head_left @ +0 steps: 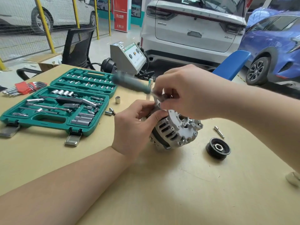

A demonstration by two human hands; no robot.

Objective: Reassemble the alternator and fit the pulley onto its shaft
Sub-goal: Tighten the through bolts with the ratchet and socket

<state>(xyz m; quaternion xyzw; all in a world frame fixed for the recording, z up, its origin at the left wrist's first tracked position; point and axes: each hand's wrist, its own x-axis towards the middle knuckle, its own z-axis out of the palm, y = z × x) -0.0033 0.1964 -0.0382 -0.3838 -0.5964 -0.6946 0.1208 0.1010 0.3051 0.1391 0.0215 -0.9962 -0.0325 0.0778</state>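
Left hand (134, 125) steadies the alternator (173, 129) on the surface (178, 184).
Its grip curls round the housing; right hand (186, 93) grips a blurred screwdriver (131, 84). Pulley (218, 148) lies apart.

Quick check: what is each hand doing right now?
Left hand: grips the alternator, steadying it.
Right hand: holds the screwdriver, motion-blurred, at the alternator's top.
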